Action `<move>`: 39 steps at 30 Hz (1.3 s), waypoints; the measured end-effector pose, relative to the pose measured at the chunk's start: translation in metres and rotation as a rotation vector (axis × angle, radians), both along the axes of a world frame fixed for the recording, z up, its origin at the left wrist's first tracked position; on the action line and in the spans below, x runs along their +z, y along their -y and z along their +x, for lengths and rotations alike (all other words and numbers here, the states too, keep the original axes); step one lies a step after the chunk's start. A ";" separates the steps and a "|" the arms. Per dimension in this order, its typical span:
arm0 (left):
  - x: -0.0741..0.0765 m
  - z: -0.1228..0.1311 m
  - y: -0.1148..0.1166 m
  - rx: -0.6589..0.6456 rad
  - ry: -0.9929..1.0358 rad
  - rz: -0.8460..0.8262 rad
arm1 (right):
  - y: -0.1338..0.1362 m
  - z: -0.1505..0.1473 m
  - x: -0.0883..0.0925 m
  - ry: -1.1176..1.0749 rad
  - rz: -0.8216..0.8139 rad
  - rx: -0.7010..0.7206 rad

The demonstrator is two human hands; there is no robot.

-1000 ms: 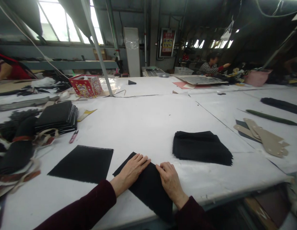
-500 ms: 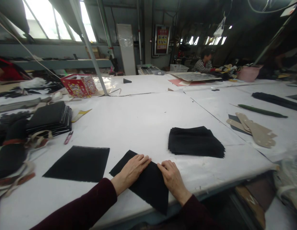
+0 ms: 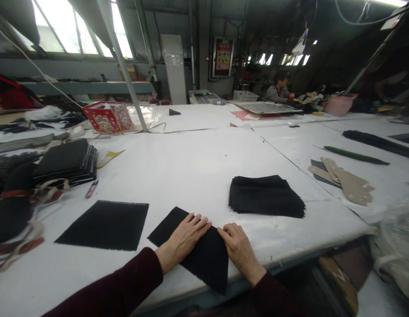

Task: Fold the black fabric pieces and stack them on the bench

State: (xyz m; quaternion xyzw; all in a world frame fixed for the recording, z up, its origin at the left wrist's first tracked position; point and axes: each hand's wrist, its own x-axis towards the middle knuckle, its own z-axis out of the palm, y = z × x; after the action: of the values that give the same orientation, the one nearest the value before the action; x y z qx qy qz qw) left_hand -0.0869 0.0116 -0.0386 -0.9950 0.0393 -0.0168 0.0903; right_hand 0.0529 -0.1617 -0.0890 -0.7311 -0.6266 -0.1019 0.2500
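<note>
A black fabric piece lies askew at the table's front edge, one corner hanging over it. My left hand rests flat across it, fingers stretched out near its upper edge. At its upper right edge my right hand has the fingers curled, thumb and forefinger pinching the fabric's rim. To the left lies another black fabric piece, flat and untouched. A stack of black fabric pieces sits behind my right hand, apart from it.
The white table holds a folded dark stack, small pink thread snips and a red patterned box at left. Beige strips and a long green object lie at right. A person sits at the far side.
My left hand has slid slightly right along the fabric, its fingertips nearer my right hand. The right hand keeps its place at the edge. The whole view has shifted slightly.
</note>
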 end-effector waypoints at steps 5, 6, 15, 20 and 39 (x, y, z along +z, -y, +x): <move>-0.011 0.002 0.006 0.014 -0.007 0.003 | 0.005 0.001 0.002 0.003 -0.018 -0.008; -0.010 0.003 0.009 0.015 -0.006 0.015 | 0.006 0.001 0.003 0.000 -0.026 -0.008; -0.004 0.007 0.019 -0.027 0.018 0.046 | 0.015 0.003 0.003 0.014 -0.025 -0.010; -0.005 0.010 0.025 -0.013 -0.016 0.025 | 0.019 0.004 0.005 0.040 -0.044 -0.026; -0.010 0.014 0.040 0.020 0.052 0.060 | 0.030 -0.002 0.012 -0.088 0.029 -0.127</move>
State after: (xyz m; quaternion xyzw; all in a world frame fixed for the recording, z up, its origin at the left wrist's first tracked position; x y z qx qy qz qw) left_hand -0.0729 -0.0280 -0.0483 -0.9914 0.0274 -0.0405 0.1214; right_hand 0.0505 -0.1920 -0.0767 -0.7694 -0.5658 -0.0943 0.2811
